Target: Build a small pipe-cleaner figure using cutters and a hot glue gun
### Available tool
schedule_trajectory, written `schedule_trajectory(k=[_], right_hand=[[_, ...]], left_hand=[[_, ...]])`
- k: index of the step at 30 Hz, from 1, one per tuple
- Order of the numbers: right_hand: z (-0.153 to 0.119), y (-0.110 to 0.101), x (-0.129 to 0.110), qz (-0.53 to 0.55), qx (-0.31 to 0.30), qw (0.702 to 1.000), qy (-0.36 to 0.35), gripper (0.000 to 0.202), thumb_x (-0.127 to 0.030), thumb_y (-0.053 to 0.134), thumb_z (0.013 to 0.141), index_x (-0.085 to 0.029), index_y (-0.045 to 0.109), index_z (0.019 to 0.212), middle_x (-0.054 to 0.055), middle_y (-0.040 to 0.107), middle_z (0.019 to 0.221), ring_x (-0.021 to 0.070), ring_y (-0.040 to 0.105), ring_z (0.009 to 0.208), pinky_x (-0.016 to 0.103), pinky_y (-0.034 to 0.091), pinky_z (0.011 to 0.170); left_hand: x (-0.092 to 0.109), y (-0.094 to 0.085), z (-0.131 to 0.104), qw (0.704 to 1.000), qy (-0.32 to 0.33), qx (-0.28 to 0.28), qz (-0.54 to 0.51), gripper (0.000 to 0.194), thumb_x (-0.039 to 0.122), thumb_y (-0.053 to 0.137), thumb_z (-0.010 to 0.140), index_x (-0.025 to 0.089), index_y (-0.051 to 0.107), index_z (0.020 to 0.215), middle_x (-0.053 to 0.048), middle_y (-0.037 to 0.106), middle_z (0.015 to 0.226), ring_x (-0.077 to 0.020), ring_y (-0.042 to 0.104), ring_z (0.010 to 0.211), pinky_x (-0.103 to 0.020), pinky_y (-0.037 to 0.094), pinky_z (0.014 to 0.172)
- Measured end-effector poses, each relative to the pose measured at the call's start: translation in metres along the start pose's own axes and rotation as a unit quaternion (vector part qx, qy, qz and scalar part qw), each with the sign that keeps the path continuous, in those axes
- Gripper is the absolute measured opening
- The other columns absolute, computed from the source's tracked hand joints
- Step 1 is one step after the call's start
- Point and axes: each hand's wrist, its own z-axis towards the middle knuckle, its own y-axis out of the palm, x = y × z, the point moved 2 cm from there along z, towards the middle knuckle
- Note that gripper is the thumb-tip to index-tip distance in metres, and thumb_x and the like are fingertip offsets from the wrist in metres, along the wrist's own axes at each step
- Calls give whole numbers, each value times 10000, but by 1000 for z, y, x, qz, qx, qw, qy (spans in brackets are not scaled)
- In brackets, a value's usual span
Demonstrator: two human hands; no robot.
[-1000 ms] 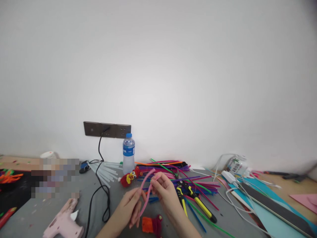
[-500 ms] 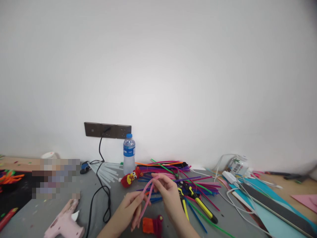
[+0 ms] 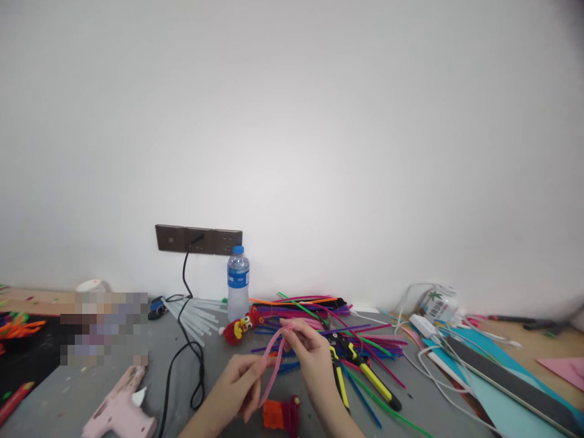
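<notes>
Pinching the pink stem between fingertips, the left hand and right hand hold it bent above the tabletop's near edge, over the orange piece and left of the pliers.

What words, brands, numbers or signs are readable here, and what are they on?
No words or numbers are clear enough to quote.
Blue label on the clear plastic bottle: small white linked rings; lettering too small to read.
White package with a green palm-tree picture: dark marks, too blurred to read.
</notes>
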Motion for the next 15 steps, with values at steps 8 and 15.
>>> schedule_trajectory(k=[8,15], right_hand=[[4,-4,-4,-3,-7,1000,7,276,-462,768,693,-193,707,686,1,615,579,147,539,530,257,472,520],[1,-3,-7,-13,1,1000,-8,267,-450,793,660,-197,708,660,28,666,638,168,583,575,271,502,554]], left_hand=[[6,-5,4,993,99,53,39,570,654,563,800,127,767,875,-27,580,669,-117,484,553,-206,384,488],[-6,-7,4,990,120,47,48,817,425,818,652,190,468,1353,-43,646,896,-128,520,623,-212,411,553]])
